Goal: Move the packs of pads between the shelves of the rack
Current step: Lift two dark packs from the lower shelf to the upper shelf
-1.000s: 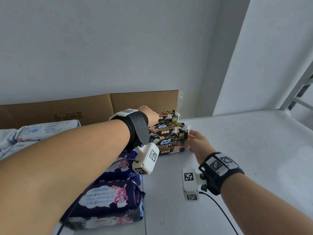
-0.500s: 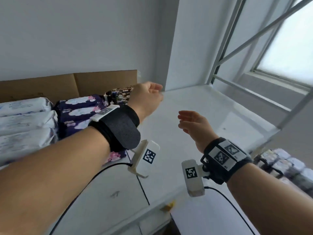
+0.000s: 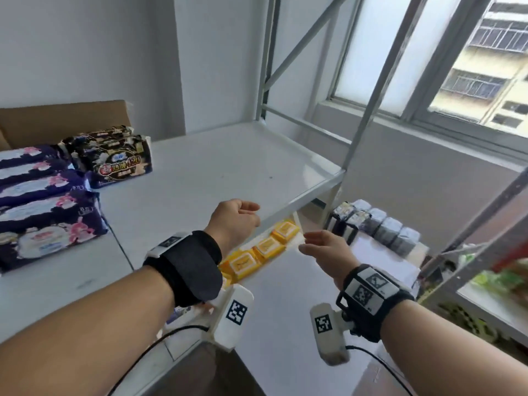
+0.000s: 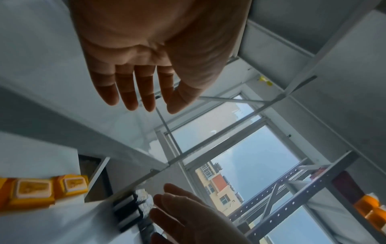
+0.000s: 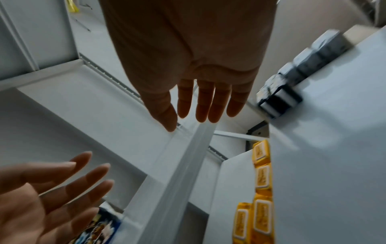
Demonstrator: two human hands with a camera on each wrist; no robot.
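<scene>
Black-and-gold packs of pads (image 3: pixel 114 158) stand on the white upper shelf (image 3: pixel 217 172) at the back left, beside several dark purple packs (image 3: pixel 43 212). Grey-and-black packs (image 3: pixel 374 224) sit on a lower shelf to the right, also seen as the grey-and-black packs (image 5: pixel 300 72) in the right wrist view. My left hand (image 3: pixel 237 218) hangs over the upper shelf's front edge, fingers relaxed and empty; the left hand (image 4: pixel 144 79) shows straight fingers. My right hand (image 3: pixel 323 250) hovers in front of the shelf, open and holding nothing, as the right hand (image 5: pixel 200 99) shows.
Yellow packets (image 3: pixel 257 252) lie in a row on the shelf below the upper one. A brown cardboard sheet (image 3: pixel 65 118) leans at the back wall. Grey rack posts (image 3: pixel 368 90) and a window (image 3: pixel 457 61) stand on the right, and a second rack (image 3: pixel 485 270) holds green items.
Both hands have let go of the black-and-gold packs and pulled back toward the shelf's front edge. The view has swung right and down, bringing the lower shelves and window into sight.
</scene>
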